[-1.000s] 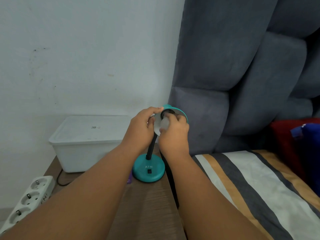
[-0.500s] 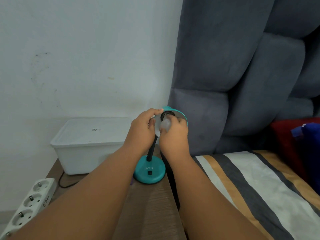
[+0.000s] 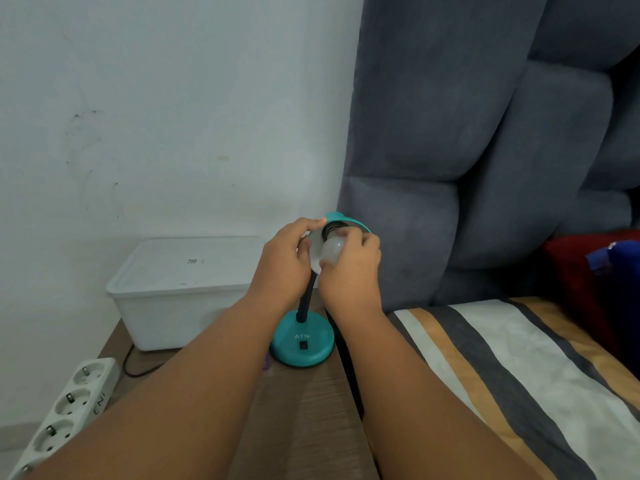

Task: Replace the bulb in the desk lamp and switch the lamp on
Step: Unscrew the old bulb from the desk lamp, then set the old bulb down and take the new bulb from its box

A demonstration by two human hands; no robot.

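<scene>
A teal desk lamp stands on a wooden bedside table (image 3: 304, 410); its round base (image 3: 302, 344) carries a black switch, and a black neck rises to the teal shade (image 3: 341, 220), tilted towards me. My left hand (image 3: 284, 263) grips the shade's left rim. My right hand (image 3: 351, 271) holds a white bulb (image 3: 331, 252), whose base points into the dark socket inside the shade. I cannot tell whether the bulb sits in the thread.
A white lidded plastic box (image 3: 180, 289) sits at the table's back left against the wall. A white power strip (image 3: 65, 414) lies at the left edge with a dark cable. A grey padded headboard (image 3: 467, 168) and a striped bed (image 3: 519, 375) are on the right.
The bulb shows more between my right fingers and has shifted slightly at the socket. My left hand stays on the shade. The view has tilted a little.
</scene>
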